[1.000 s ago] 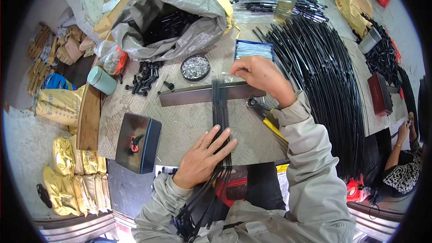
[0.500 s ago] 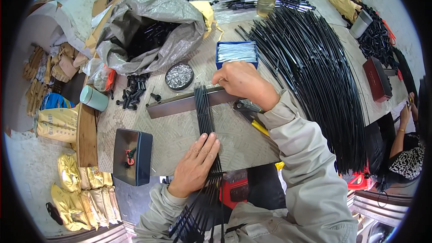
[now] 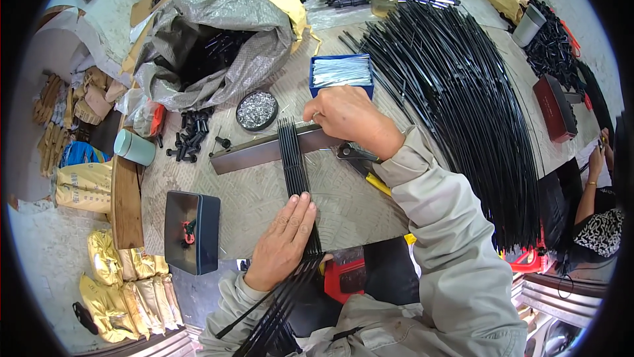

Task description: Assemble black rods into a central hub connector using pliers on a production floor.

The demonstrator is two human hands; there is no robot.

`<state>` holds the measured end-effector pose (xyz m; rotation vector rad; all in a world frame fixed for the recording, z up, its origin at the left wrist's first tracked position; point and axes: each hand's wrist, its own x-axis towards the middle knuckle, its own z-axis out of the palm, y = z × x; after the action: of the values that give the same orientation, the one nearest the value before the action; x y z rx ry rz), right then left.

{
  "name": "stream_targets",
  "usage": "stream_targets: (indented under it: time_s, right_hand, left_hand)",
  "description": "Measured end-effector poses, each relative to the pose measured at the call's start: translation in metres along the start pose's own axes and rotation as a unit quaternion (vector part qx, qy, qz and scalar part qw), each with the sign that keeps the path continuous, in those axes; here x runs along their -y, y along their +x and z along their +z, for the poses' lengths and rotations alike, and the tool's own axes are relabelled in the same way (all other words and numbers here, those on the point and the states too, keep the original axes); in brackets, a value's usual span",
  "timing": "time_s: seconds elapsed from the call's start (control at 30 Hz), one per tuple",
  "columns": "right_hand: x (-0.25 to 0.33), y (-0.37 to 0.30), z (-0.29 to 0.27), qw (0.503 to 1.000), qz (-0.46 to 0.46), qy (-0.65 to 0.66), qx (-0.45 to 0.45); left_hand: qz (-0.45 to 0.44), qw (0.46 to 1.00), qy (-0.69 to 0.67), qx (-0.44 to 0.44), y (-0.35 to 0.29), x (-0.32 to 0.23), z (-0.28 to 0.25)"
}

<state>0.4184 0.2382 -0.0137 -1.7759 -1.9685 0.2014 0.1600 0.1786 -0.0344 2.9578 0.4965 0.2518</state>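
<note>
My left hand (image 3: 282,245) lies flat, fingers straight and together, pressing on the black strips (image 3: 290,159) near the table's (image 3: 356,215) six o'clock edge; it covers them without a curl around them. From there they run toward twelve, cross over the metal bar (image 3: 246,157), and their far tips poke past it. The near ends hang off the edge toward seven, so their weight, or a shift of my lap, could drag the row askew. If I pressed too lightly, the strips might roll and fan apart. I see nothing clamping the bar, so a bump could swing it and spoil the line of the tips.

My right hand (image 3: 350,116) is curled, thumb and finger close together, at three o'clock from those tips; I can't tell whether it pinches anything. A careless knuckle could splay them. The round dish (image 3: 257,110) of shiny bits sits near, at ten o'clock from the tips, and would spill if the bar struck it. Just past my right hand, at twelve, the blue box (image 3: 341,71) of pale sticks could be knocked. At six, my cuff might snag the pliers (image 3: 375,180).
</note>
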Motion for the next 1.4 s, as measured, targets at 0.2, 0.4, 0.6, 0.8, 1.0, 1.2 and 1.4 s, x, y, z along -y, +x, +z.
stream_targets:
  time_s: [0.2,0.4,0.6,0.8,1.0,1.2,1.4]
  right_hand:
    - [0.0,0.0,0.003,1.0,-0.014,0.014,-0.018]
    - [0.003,-0.001,-0.001,0.999,-0.032,-0.007,-0.005]
    - [0.004,-0.001,0.001,1.0,-0.025,0.017,-0.005]
    - [0.007,-0.001,-0.002,0.999,-0.041,0.031,-0.001]
    - [0.008,0.0,-0.003,0.999,-0.044,0.031,-0.003]
    - [0.011,0.0,-0.003,0.999,-0.038,0.018,-0.006]
    - [0.008,-0.001,0.005,0.998,-0.06,0.001,-0.036]
  left_hand:
    - [-0.011,1.0,-0.016,0.006,-0.001,0.0,-0.005]
    - [-0.01,0.999,-0.052,-0.013,-0.003,0.001,-0.006]
    - [-0.002,1.0,0.005,-0.014,-0.008,0.005,-0.001]
    - [-0.021,1.0,0.018,-0.003,-0.009,0.002,-0.006]
    - [-0.002,0.997,0.075,-0.014,-0.011,0.006,0.001]
    - [-0.003,0.998,0.069,-0.011,-0.011,0.005,-0.001]
    - [0.0,0.998,0.059,-0.001,-0.01,0.005,-0.001]
